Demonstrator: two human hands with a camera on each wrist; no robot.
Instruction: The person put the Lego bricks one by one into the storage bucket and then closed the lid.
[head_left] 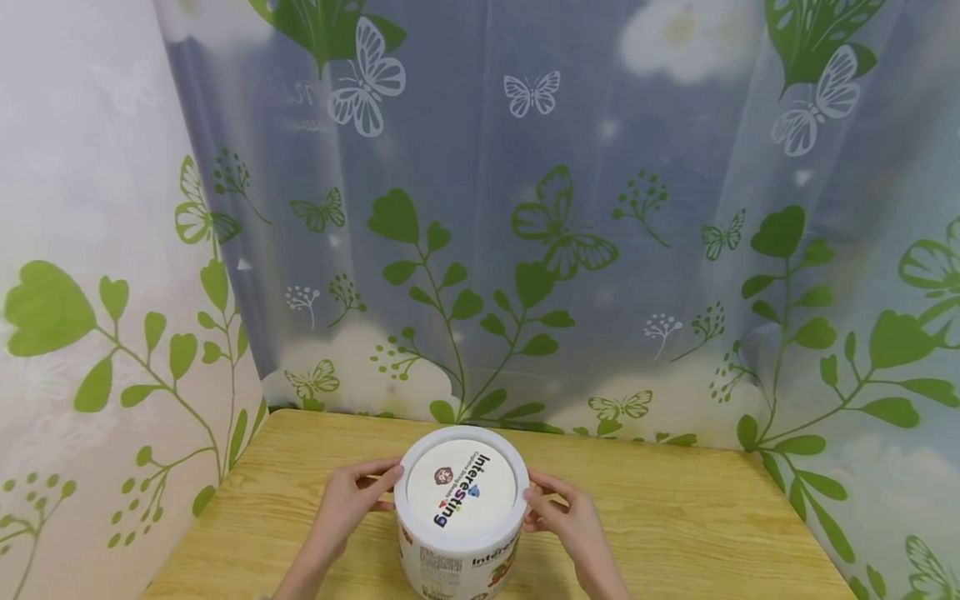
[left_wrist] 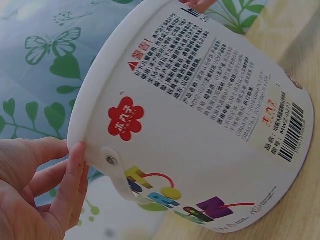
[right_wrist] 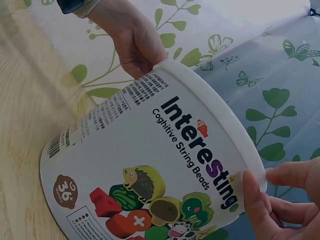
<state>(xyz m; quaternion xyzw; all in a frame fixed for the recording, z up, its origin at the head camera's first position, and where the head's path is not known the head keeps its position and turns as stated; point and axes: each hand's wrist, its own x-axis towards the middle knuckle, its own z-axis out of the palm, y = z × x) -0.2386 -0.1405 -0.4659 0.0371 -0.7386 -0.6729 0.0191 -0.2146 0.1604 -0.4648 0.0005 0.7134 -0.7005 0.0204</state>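
A white round bucket (head_left: pixel 459 575) of string beads stands upright on the table, with its white lid (head_left: pixel 495 479) on top, printed "Interesting". My left hand (head_left: pixel 352 498) pinches the lid's rim from the left, thumb and fingertips at the edge. On the opposite side, my right hand (head_left: pixel 568 515) pinches the same rim between thumb and fingers. A handle joint (left_wrist: pixel 111 160) with a rivet shows just below the left fingers in the left wrist view. Colourful bead pictures (right_wrist: pixel 165 210) cover the bucket's wall in the right wrist view. The bucket's contents are hidden.
The wooden table (head_left: pixel 675 517) has its back edge just beyond the bucket. A curtain (head_left: pixel 465 250) printed with green leaves and butterflies hangs behind it, and similar cloth (head_left: pixel 90 250) runs along the left side.
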